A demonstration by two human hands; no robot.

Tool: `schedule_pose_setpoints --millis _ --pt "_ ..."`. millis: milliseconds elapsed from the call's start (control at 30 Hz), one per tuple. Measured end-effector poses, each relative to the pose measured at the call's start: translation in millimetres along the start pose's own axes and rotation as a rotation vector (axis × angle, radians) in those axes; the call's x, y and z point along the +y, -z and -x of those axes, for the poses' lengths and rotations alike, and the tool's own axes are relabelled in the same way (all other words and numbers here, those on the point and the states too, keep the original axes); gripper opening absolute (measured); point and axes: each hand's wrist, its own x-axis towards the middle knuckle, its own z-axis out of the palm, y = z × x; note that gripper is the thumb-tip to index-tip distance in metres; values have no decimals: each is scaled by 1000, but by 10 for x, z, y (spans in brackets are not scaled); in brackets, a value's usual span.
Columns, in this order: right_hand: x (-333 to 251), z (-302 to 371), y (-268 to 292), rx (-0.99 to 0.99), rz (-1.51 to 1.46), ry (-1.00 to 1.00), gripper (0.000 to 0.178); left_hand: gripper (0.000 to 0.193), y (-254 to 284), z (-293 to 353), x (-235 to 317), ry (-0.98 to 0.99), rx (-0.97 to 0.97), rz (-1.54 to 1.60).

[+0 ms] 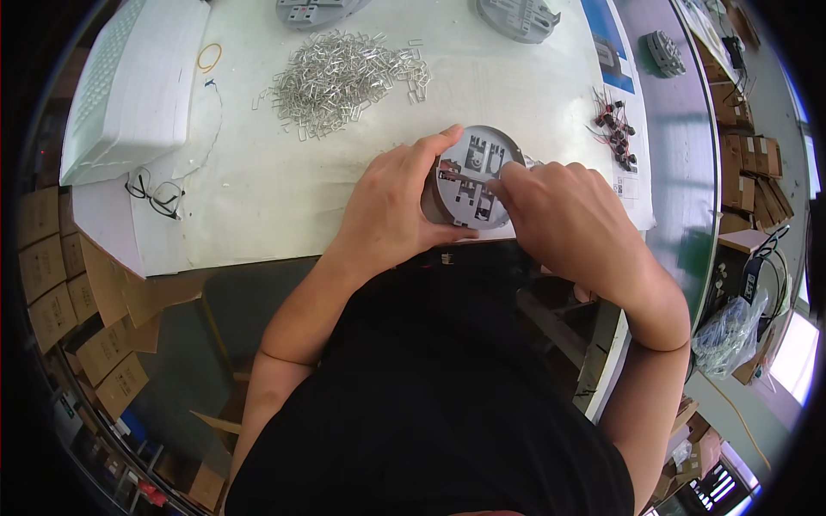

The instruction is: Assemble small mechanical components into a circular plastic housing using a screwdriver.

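Note:
Near the front edge of the table, a round grey plastic housing [465,157] with slots and recesses tilts up toward me. My left hand [383,206] is closed round its left side, thumb low at the near rim and index finger along the far rim. Over the right part of the housing my right hand [576,215] is pinched, its fingertips at the face. A thin brownish strip [462,177] lies across the face toward those fingertips; whether they grip it is hidden. Beyond the housing lies a loose heap of U-shaped metal wire clips [344,82].
Two more grey round housings [314,12] [520,19] lie at the far edge. Small black parts with wires [615,129] and another grey piece [665,53] are on the right. A white foam stack [129,95] and eyeglasses [157,194] lie left; cardboard boxes [107,365] stand below.

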Motion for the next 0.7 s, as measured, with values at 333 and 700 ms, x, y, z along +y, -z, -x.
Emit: schedule_pose_setpoints --millis 333,700 --pt "41 50 -157 20 56 8 25 106 -8 4 0 -19 -1 -4" --pt "327 234 -490 478 -304 231 29 73 263 -23 -39 184 -158 262"
